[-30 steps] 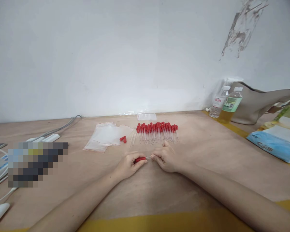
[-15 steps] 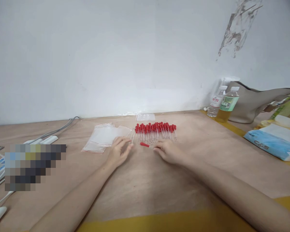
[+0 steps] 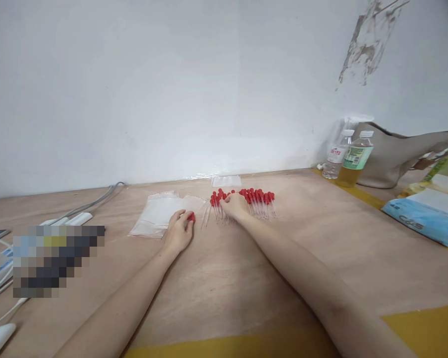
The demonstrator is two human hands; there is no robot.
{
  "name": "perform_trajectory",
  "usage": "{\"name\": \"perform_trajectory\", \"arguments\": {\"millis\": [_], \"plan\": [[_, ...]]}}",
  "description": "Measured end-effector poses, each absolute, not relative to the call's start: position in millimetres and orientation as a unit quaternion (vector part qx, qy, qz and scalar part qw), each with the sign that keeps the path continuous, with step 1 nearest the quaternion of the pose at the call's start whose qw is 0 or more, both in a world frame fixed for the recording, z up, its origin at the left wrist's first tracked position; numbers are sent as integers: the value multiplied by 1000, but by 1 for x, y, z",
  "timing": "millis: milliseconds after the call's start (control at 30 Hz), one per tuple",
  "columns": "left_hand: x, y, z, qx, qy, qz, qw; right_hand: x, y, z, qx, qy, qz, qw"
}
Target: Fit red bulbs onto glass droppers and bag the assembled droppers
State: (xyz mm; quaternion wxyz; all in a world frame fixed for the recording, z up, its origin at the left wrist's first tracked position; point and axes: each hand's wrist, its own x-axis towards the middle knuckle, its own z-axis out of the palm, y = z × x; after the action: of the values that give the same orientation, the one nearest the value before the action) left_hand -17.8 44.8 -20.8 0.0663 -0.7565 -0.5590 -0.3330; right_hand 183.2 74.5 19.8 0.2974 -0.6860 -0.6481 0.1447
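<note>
Red-bulbed droppers (image 3: 261, 199) with thin clear stems lie in a dense row near the middle of the table, bulbs pointing away from me. My right hand (image 3: 236, 205) reaches over the row from the right, its fingers pinched at the bulb end of a dropper and covering part of the row. To the left, my left hand (image 3: 179, 231) has its fingers curled around a dropper with a red bulb (image 3: 191, 217); its stem is mostly hidden. Several clear stems (image 3: 206, 218) lie between this hand and the row. Clear zip bags (image 3: 155, 214) lie just beyond my left hand.
Another clear bag (image 3: 226, 181) lies by the wall. Two bottles (image 3: 355, 160), a grey bag (image 3: 381, 159) and a blue tissue pack (image 3: 418, 219) stand or lie on the right. Cables (image 3: 93, 199), white plugs (image 3: 78, 219) and a blurred-out item (image 3: 56, 263) occupy the left.
My right hand has moved up and left onto the dropper row. The single dropper that lay between my hands is now in my left hand, which has shifted slightly nearer to me.
</note>
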Motion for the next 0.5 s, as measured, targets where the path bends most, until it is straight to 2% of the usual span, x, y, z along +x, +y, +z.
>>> {"name": "perform_trajectory", "arguments": {"millis": [267,500], "plan": [[-14,44,-19,-773,-555,-307,17,163,79,18,-719,-639,102,255],[-11,40,-13,-771,-547,-325,5,146,61,22,-680,-695,71,222]]}}
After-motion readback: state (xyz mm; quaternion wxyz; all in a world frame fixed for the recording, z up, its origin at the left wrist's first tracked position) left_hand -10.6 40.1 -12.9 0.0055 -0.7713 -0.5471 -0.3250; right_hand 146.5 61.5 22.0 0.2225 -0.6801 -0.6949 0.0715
